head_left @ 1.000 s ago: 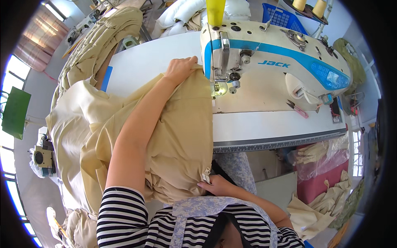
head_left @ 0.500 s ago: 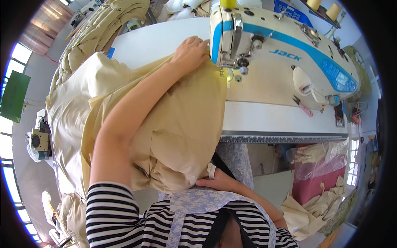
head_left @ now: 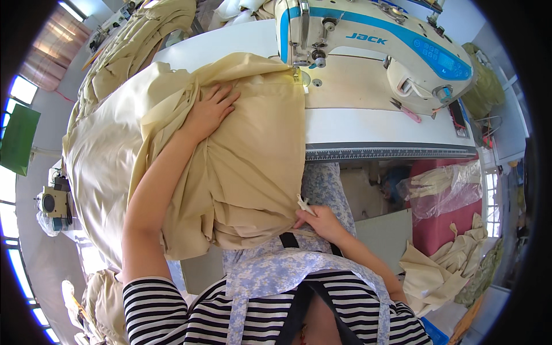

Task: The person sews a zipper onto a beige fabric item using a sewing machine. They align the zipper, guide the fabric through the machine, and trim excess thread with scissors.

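A large piece of beige fabric (head_left: 259, 149) spreads over the left of the sewing table and hangs over its front edge. Its far right corner lies under the needle area (head_left: 297, 75) of a white and blue sewing machine (head_left: 374, 50). My left hand (head_left: 210, 112) rests on the fabric, fingers stretched out, beside a bunched fold. Lower down, at the fabric's near right edge, my right hand (head_left: 323, 223) is closed, thumb and finger at the cloth. A small white thing (head_left: 305, 205) sticks up from that hand; its kind is unclear.
Pink-handled thread snips (head_left: 407, 111) lie on the table under the machine arm. A ruler strip (head_left: 391, 152) runs along the front edge. More beige cloth (head_left: 443, 264) is heaped at the lower right, beside a plastic bag (head_left: 440, 187). A fabric pile (head_left: 129, 52) stands at the far left.
My left hand has come back from beside the needle toward me and left, bunching the cloth. My right hand has risen slightly along the fabric's edge. The whole view has shifted.
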Demonstrator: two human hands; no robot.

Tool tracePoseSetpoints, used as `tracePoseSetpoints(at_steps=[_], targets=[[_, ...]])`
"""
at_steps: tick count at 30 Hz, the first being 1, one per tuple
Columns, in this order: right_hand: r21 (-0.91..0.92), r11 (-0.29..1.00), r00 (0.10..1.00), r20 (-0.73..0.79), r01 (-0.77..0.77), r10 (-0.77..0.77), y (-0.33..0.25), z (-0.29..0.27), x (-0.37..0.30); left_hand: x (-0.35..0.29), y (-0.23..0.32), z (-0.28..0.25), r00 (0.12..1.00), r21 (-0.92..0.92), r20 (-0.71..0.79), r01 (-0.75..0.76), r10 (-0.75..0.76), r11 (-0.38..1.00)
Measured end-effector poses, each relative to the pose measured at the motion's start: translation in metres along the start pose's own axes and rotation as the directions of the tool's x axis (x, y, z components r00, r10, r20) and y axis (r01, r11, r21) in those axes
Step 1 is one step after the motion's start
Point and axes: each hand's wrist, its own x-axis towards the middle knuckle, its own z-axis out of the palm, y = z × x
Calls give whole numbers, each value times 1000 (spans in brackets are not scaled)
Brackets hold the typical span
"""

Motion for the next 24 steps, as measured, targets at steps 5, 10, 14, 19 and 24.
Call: tracePoseSetpoints(at_steps=[5,10,14,19,24], targets=[[204,953,974,-44,225,-221,-32,-19,-12,7,72,-69,968,-382,-160,121,-194,916],[141,899,894,119,415,-432,-88,-20,11,10,147,-112,978,-925,200,209,-60,317],[45,895,888,113,443,-445,-102,-16,21,12,150,-122,934,-901,358,348,-7,258],[-71,826,800,-219,559,-559,-103,-6,23,14,151,-120,949,-917,314,312,-32,248],[-191,847,803,-270,496,-531,-99,-2,29,15,156,-115,873,-872,484,487,-67,54]])
